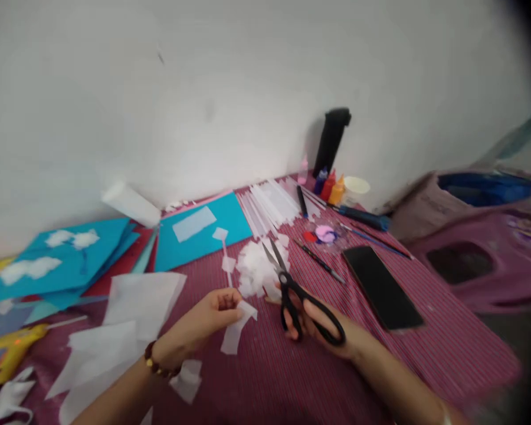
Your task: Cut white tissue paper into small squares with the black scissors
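Note:
Between the thumb and fingers of my left hand (pixel 216 313) is a thin strip of white paper (pixel 233 337), its lower end hanging free. My right hand (pixel 312 319) grips black-handled scissors (pixel 287 283), their blades spread a little and pointing away from me. Just beyond the blades lies a heap of small white paper pieces (pixel 254 268). Left of the heap, a narrow white strip with small squares (pixel 225 254) reaches onto a blue sheet (pixel 201 236). Larger white sheets (pixel 137 301) lie beside my left forearm.
A phone (pixel 383 289), a paintbrush (pixel 321 261) and a paint palette (pixel 325 234) lie to the right. White sticks (pixel 269 203) and paint bottles (pixel 330 186) sit near the wall. At left are blue cards (pixel 71 254) with white puffs and a yellow glue gun (pixel 15 351). A pink chair (pixel 473 254) stands at right.

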{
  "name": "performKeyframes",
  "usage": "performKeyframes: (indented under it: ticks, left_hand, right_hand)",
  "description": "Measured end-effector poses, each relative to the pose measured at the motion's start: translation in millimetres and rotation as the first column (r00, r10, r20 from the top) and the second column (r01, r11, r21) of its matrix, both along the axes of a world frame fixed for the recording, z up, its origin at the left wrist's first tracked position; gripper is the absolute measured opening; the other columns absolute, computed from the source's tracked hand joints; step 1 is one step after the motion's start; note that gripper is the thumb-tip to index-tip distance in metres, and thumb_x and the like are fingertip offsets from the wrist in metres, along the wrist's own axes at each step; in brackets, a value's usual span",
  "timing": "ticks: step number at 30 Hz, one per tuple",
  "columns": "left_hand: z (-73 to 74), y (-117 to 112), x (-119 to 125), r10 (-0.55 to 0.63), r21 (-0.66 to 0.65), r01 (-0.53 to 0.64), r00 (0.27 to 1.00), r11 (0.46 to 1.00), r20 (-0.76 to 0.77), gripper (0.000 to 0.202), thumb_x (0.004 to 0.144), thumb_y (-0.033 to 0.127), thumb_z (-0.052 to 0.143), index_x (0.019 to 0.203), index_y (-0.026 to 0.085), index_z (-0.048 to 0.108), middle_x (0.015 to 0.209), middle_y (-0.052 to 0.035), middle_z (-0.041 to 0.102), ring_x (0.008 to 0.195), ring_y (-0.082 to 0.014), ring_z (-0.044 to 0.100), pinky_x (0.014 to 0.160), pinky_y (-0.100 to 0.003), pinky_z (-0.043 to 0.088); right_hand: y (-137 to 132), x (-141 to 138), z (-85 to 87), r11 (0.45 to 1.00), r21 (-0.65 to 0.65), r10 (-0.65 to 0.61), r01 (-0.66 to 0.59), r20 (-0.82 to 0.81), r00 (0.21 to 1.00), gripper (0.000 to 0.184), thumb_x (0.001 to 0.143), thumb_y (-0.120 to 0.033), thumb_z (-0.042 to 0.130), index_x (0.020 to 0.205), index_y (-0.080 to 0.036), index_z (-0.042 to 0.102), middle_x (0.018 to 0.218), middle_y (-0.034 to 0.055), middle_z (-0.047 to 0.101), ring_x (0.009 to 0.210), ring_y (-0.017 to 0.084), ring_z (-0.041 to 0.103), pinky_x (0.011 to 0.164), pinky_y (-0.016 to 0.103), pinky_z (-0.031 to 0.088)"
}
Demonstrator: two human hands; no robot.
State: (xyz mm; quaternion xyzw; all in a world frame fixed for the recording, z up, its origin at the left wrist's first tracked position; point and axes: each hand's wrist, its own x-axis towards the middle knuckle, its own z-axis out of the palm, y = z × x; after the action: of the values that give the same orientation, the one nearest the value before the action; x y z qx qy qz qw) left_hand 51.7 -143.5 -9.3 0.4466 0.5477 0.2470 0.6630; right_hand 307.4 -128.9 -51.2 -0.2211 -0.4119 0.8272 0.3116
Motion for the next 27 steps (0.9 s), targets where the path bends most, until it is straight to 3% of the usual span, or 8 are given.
performKeyframes:
  ticks: [3,7,10,13,21,27]
  left_hand:
    - [12.5,31.3,-24.3,0.257,-0.017,-0.257,0.958,0.966,0.125,0.021,0.067,0.03,0.076,0.075,0.015,0.065,0.064,0.0012,0.062,0.054,-0.0092,0.053,0.054,-0.021,0.041]
    - [22.5,56.4,-35.9,0.336,-0.012,-0.342,0.916,0.94,0.219,0.027,0.066,0.027,0.079,0.09,0.017,0.071,0.079,-0.002,0.071,0.06,-0.0121,0.062,0.06,-0.023,0.049]
    - [23.4,61.1,-34.6,0.329,-0.03,-0.331,0.918,0.943,0.222,0.029,0.066,0.026,0.079,0.093,0.018,0.072,0.084,-0.0032,0.073,0.065,-0.0135,0.064,0.063,-0.024,0.051]
    - [20.5,59.5,-32.0,0.286,-0.074,-0.277,0.935,0.958,0.208,0.029,0.067,0.028,0.079,0.094,0.019,0.072,0.087,-0.0042,0.073,0.072,-0.0149,0.065,0.068,-0.025,0.051]
    - [12.6,56.6,-29.3,0.139,-0.105,-0.121,0.972,0.987,0.189,0.027,0.072,0.029,0.075,0.096,0.017,0.072,0.088,-0.0055,0.073,0.073,-0.0154,0.066,0.069,-0.026,0.051]
    - [16.0,63.2,-28.4,0.074,-0.116,-0.057,0.987,0.992,0.144,0.028,0.07,0.031,0.075,0.095,0.017,0.071,0.085,-0.0055,0.073,0.074,-0.0166,0.067,0.071,-0.027,0.05]
  right_hand:
    - [4.3,5.4,1.4,0.991,0.094,0.078,-0.09,0.128,0.989,0.056,0.091,-0.055,0.05,0.133,-0.018,0.045,0.091,0.007,0.061,0.077,0.017,0.059,0.068,0.03,0.042]
    - [14.9,6.9,7.9,0.937,0.203,0.207,-0.285,0.335,0.919,0.059,0.091,-0.055,0.048,0.139,-0.021,0.042,0.093,0.0079,0.063,0.081,0.02,0.059,0.075,0.033,0.046]
    - [20.9,0.2,12.6,0.91,0.209,0.242,-0.358,0.434,0.868,0.061,0.09,-0.056,0.049,0.14,-0.021,0.041,0.092,0.0075,0.063,0.08,0.02,0.06,0.073,0.032,0.047]
    - [24.9,-9.1,13.2,0.898,0.22,0.261,-0.381,0.431,0.864,0.059,0.089,-0.056,0.051,0.136,-0.02,0.044,0.088,0.0052,0.059,0.074,0.017,0.058,0.068,0.03,0.047]
    - [24.9,-14.9,8.8,0.939,0.137,0.252,-0.315,0.349,0.903,0.063,0.087,-0.057,0.053,0.136,-0.019,0.042,0.075,-0.0016,0.05,0.058,0.01,0.051,0.053,0.022,0.04]
    - [26.5,-15.2,3.2,0.958,0.095,0.234,-0.272,0.293,0.927,0.063,0.082,-0.062,0.057,0.126,-0.017,0.051,0.073,-0.0022,0.052,0.05,0.006,0.049,0.047,0.018,0.04]
